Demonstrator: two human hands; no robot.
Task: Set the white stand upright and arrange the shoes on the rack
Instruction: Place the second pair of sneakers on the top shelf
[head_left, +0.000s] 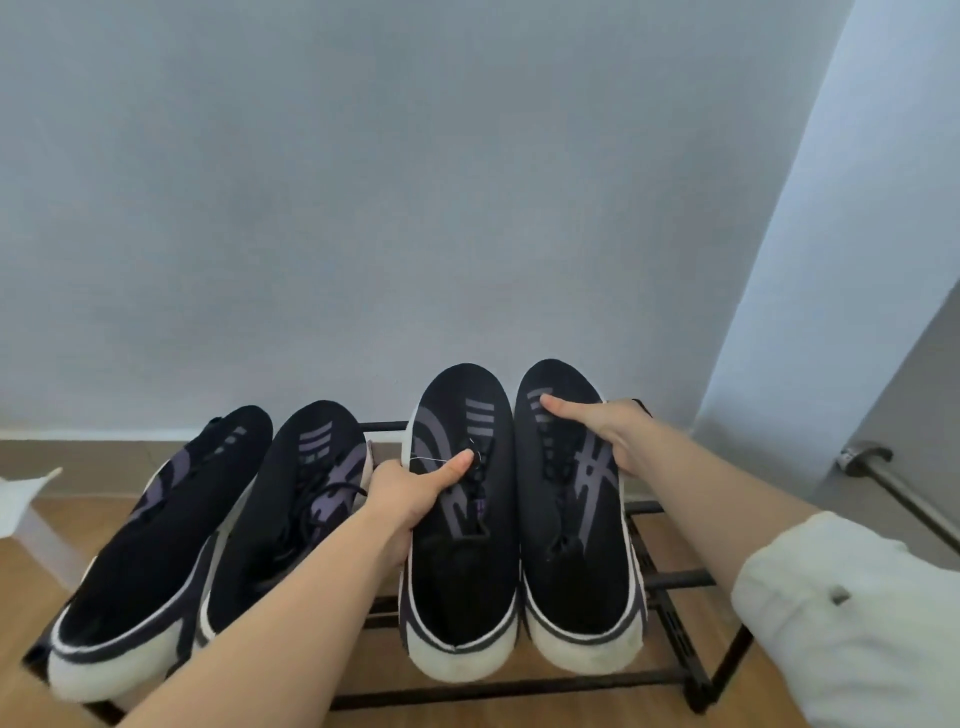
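Observation:
Several black sneakers with purple markings and white soles lie toe-to-wall on a low black metal rack (670, 579). My left hand (415, 493) grips the left side of the third shoe (462, 551), thumb across its laces. My right hand (608, 431) grips the right side of the fourth shoe (576, 519), thumb on its toe area. These two shoes sit side by side, touching. Two more shoes (161, 530) (291, 514) rest tilted on the rack's left half. A white object (21, 499), only partly in view, shows at the left edge.
A pale wall stands right behind the rack. A wooden floor (47, 561) spreads below and to the left. At the right there is a white door or panel (810, 260) and a metal bar (893, 483). My right sleeve (852, 618) is white.

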